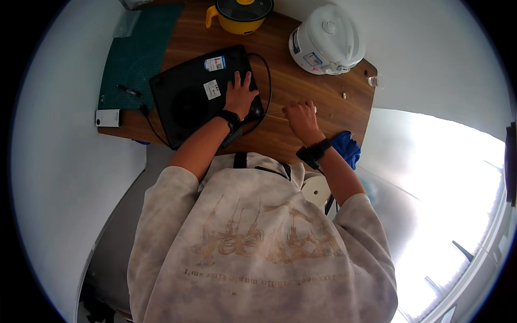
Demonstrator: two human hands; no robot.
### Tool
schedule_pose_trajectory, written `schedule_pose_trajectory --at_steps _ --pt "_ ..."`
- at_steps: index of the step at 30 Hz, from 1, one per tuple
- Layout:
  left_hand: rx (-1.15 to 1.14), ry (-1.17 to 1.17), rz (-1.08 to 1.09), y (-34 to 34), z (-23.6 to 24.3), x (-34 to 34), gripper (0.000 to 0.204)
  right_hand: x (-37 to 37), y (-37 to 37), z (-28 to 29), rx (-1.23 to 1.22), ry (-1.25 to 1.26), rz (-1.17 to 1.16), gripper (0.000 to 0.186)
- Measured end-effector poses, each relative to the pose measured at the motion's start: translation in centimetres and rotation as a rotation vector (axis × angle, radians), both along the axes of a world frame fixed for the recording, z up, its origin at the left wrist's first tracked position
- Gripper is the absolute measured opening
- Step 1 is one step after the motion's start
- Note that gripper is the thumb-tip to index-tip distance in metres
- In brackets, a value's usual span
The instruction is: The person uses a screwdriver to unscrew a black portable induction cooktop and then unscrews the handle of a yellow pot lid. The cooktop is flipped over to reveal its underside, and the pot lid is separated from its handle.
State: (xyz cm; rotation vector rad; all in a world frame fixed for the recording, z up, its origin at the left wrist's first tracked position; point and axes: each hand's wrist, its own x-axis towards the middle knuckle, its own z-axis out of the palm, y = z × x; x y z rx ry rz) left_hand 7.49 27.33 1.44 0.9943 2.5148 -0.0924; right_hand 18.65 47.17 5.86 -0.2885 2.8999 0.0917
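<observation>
A black, flat appliance that looks like an induction cooker (177, 75) lies underside up on the wooden table, with two labels and a round vent showing. My left hand (240, 98) rests on its right part, fingers stretched out and pressing flat. To the right of it, my right hand (302, 119) is closed round a screwdriver (276, 112). Its thin shaft points left toward the cooker's lower right corner, and a pale handle end pokes out past my fist. Whether the tip touches the cooker I cannot tell.
A yellow pot (240, 24) with a glass lid and a white rice cooker (327, 43) stand at the back. On the left lie a green cutting mat (132, 64), a pen (129, 90) and a small white box (108, 118). Blue cloth (347, 148) hangs at the right edge.
</observation>
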Motion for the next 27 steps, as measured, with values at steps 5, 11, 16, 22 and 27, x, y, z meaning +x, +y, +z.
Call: schedule_pose_trajectory --at_steps 5,11,16,22,27 --pt "-0.009 -0.023 -0.007 0.1 0.2 -0.2 0.1 -1.6 -0.4 -0.4 0.117 -0.04 0.128 0.004" --pt "0.033 -0.016 -0.01 -0.2 0.0 -0.1 0.099 -3.8 -1.1 1.3 0.141 -0.072 0.24 0.005" --pt "0.023 0.006 -0.007 -0.1 -0.6 -0.1 0.1 -1.9 -0.5 0.7 -0.093 -0.194 0.027 0.008" --pt "0.052 0.014 -0.003 0.1 -0.9 -0.1 0.101 1.9 -2.1 -0.5 -0.655 -0.61 -0.454 0.023" --pt "0.028 0.021 -0.012 -0.1 -0.4 -0.1 0.101 1.6 -5.1 1.3 -1.095 -0.678 -0.848 0.032"
